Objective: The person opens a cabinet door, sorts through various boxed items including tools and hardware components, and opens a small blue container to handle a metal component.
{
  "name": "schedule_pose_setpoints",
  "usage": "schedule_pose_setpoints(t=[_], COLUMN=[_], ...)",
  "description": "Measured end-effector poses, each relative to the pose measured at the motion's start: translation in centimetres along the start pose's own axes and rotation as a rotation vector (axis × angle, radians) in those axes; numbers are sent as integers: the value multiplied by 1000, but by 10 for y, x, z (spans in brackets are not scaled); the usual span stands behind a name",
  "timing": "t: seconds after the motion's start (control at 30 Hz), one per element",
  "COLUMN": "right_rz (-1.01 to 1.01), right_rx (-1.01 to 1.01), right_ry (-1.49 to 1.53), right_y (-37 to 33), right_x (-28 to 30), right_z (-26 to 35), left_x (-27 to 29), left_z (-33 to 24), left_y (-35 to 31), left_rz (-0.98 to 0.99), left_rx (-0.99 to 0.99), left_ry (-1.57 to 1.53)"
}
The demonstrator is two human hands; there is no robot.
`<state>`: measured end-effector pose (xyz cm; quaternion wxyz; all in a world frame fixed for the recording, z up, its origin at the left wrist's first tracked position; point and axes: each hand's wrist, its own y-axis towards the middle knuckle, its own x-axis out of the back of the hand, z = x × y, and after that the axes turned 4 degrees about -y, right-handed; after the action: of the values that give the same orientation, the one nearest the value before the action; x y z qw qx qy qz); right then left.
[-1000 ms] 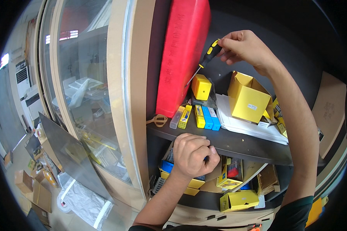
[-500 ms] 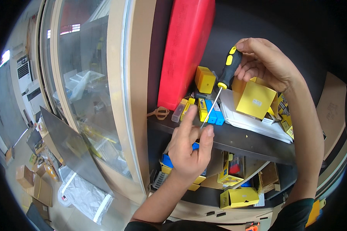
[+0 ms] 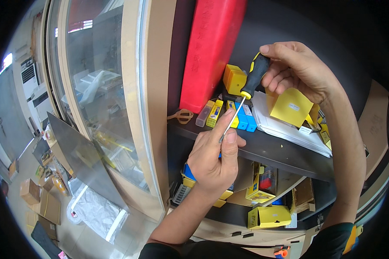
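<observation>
My right hand (image 3: 296,69) grips a screwdriver by its black and yellow handle (image 3: 256,74), thumb near the butt end. The thin metal shaft (image 3: 233,118) slants down and left toward my left hand (image 3: 212,164). That hand has its index finger and thumb stretched out and apart, and the shaft's tip lies between them. Whether the tip touches the skin I cannot tell. Behind the hands, a dark shelf (image 3: 285,157) bears a yellow box (image 3: 291,108), a stack of white paper (image 3: 285,134), and small blue cases (image 3: 246,121).
A tall red case (image 3: 209,56) leans at the shelf's left, with tan-handled scissors (image 3: 181,115) by its foot. Open yellow boxes (image 3: 270,217) sit on the lower shelf. Left stands a glass-doored cabinet (image 3: 103,95); cardboard boxes (image 3: 45,207) and a silvery bag (image 3: 99,213) lie on the floor.
The screwdriver has turned a little in my right hand and its shaft has come closer to my left index finger. My view has shifted slightly.
</observation>
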<state>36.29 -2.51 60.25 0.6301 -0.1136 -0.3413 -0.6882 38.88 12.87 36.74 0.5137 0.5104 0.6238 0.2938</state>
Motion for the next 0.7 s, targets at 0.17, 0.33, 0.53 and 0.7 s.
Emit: schedule_pose_setpoints(t=[0.17,0.33,0.53,0.7], right_rz=[-96,-275,-301,-133], right_rx=[180,533,765,670], right_ry=[-118,-354,-865,-1145], right_y=[6,10,29,43], right_x=[2,-5,-44,-66], right_z=[1,3,-11,-11], left_x=[2,4,7,7], left_z=[5,18,24,23], left_y=[-4,-13,-10,-9], left_rz=[26,19,117,113], left_rx=[-23,-227,-300,-318], left_ry=[36,65,32,91])
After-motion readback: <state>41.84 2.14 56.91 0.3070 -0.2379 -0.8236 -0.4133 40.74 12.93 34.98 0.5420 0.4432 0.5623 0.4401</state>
